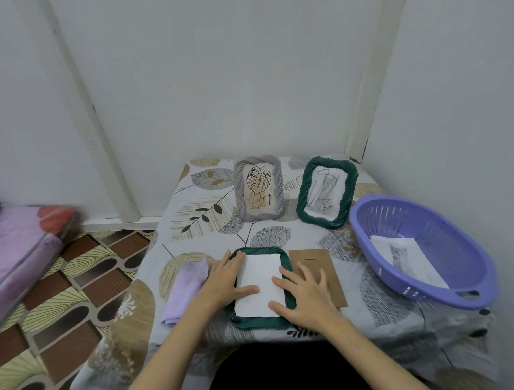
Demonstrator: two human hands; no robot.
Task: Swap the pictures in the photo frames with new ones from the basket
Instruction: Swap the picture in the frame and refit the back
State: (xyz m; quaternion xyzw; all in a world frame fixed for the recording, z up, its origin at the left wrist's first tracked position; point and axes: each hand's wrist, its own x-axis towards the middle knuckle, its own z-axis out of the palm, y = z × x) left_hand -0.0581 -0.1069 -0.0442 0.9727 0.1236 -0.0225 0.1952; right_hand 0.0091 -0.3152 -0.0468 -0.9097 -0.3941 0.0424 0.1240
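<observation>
Both hands, left hand (224, 280) and right hand (305, 293), are lying flat with spread grip, pressing white paper (261, 283) into the green frame (288, 304) at lower middle; I think the brown back (317, 263) beside it is going on next.

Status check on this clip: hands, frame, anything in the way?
Left hand and right hand flat, pressing white sheet into face-down green frame. Cardboard backing off, beside it. Kitten picture waits in basket. Nothing in the way.
</observation>
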